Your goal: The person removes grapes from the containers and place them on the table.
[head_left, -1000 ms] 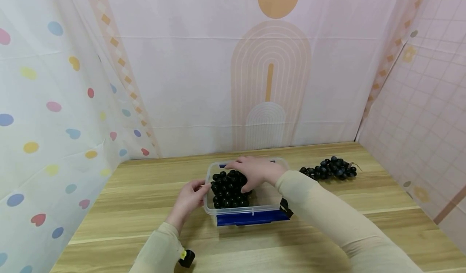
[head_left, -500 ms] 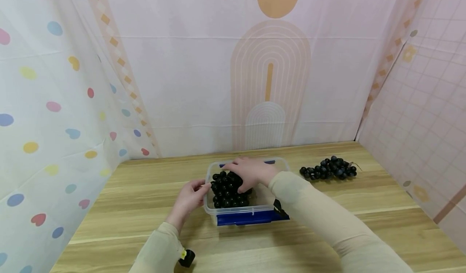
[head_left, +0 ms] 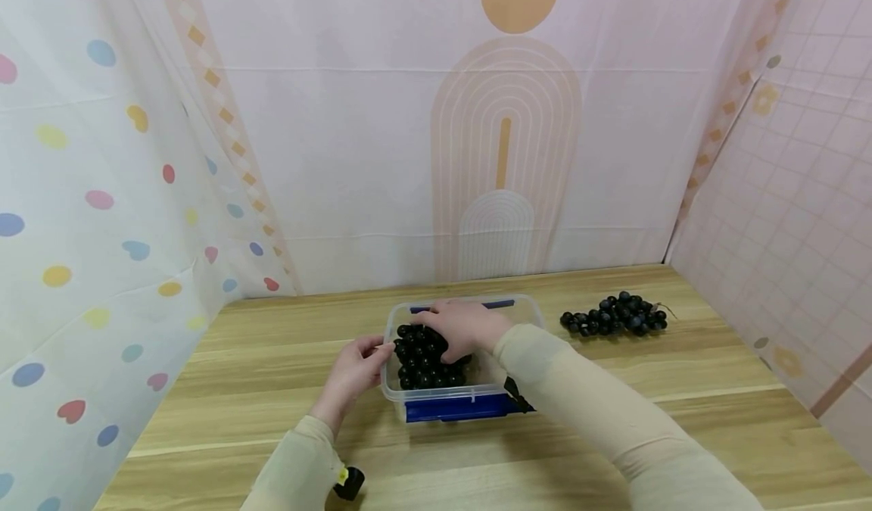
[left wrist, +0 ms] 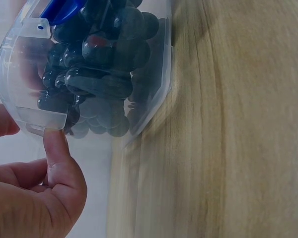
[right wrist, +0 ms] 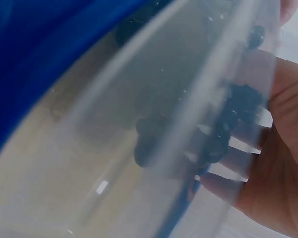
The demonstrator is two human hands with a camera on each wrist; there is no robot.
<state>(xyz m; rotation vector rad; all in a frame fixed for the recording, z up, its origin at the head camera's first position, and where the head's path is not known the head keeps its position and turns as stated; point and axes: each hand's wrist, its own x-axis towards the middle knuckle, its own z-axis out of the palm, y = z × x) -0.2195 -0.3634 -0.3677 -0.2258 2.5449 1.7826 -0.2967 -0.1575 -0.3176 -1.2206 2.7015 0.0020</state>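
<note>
A clear plastic storage box [head_left: 436, 395] with blue latches stands on the table, its top uncovered. Inside, toward the left, lies a bunch of dark grapes [head_left: 424, 359]. My left hand [head_left: 350, 378] pinches the box's left rim; in the left wrist view the thumb [left wrist: 57, 148] presses just under the rim. My right hand [head_left: 465, 328] reaches into the box from the right, fingers and thumb curved round the bunch's right side. Through the wall in the right wrist view, the right hand [right wrist: 283, 148] shows with its fingers behind the grapes [right wrist: 216, 134].
Another bunch of dark grapes [head_left: 616, 316] lies on the wooden table [head_left: 286, 359] to the right of the box. Patterned curtains [head_left: 354, 155] hang behind the table and along both sides. A black wrist device [head_left: 350, 484] sits under the left sleeve.
My right hand has slid a little left inside the box, and its sleeve no longer overlaps the second bunch. The left hand and box keep their places.
</note>
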